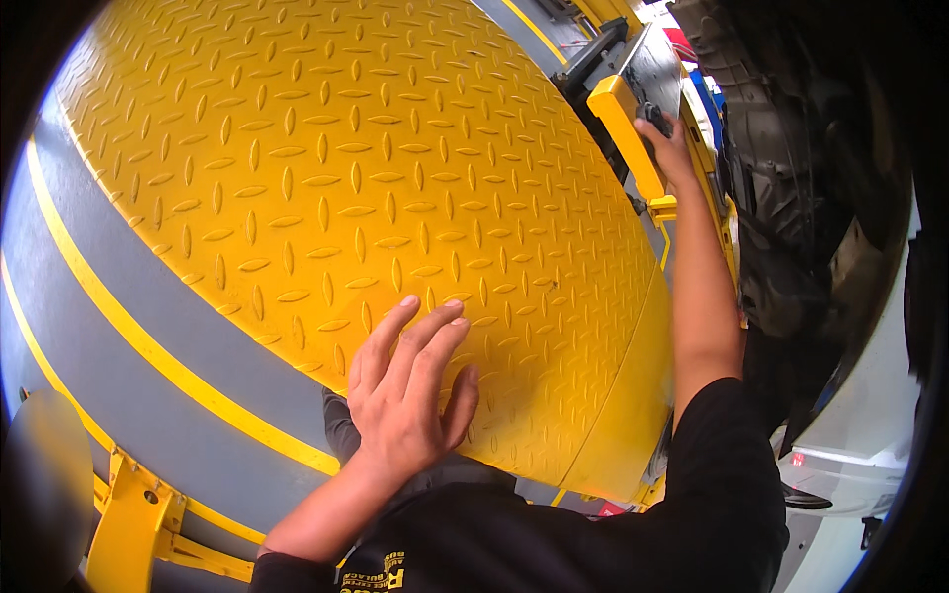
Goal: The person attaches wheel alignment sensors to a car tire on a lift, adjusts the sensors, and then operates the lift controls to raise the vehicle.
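Note:
A large yellow diamond-tread steel plate (395, 168) fills the middle of the view. Over its near edge is my left hand (405, 395), its fingers loosely bent and apart, with nothing in it. Whether its fingertips touch the plate I cannot tell. My right arm reaches far along the plate's right side. At its end my right hand (674, 150) is closed round a small black part (651, 117), perhaps a knob or handle, beside an upright yellow bar (630, 138). My fingers hide much of that part.
Dark, dirty vehicle underparts (791, 178) rise close on the right. A yellow metal bracket (133, 524) stands at the lower left. Grey floor with a curving yellow stripe (178, 371) lies to the left. Black metal parts (593, 64) sit beyond the plate's far right edge.

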The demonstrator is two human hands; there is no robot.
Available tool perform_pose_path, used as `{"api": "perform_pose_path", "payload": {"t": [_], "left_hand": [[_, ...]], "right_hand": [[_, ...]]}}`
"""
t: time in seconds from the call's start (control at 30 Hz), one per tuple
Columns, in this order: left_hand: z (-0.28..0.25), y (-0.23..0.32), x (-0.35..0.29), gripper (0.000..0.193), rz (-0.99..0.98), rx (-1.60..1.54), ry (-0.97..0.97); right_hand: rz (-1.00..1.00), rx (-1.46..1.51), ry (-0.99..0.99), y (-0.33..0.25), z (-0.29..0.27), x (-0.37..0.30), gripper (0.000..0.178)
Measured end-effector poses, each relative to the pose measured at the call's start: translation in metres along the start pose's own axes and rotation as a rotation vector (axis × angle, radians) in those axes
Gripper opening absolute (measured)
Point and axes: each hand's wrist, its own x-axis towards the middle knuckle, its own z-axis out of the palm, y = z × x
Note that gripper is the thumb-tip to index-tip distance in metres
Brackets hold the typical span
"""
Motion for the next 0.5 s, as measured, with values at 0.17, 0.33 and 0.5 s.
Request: {"api": "perform_pose_path", "payload": {"t": [0.17, 0.33, 0.5], "left_hand": [[0.004, -0.005, -0.002, 0.04, 0.026, -0.02, 0.018], [0.003, -0.01, -0.001, 0.035, 0.031, -0.05, 0.02], [0.005, -0.01, -0.001, 0.029, 0.06, -0.084, 0.013]], "right_hand": [[-0.073, -0.155, -0.298, -0.006, -0.038, 0.004, 0.09], [-0.003, -0.27, -0.456, -0.029, -0.033, 0.018, 0.094], [-0.011, -0.563, -0.283, -0.019, -0.02, 0.031, 0.085]]}}
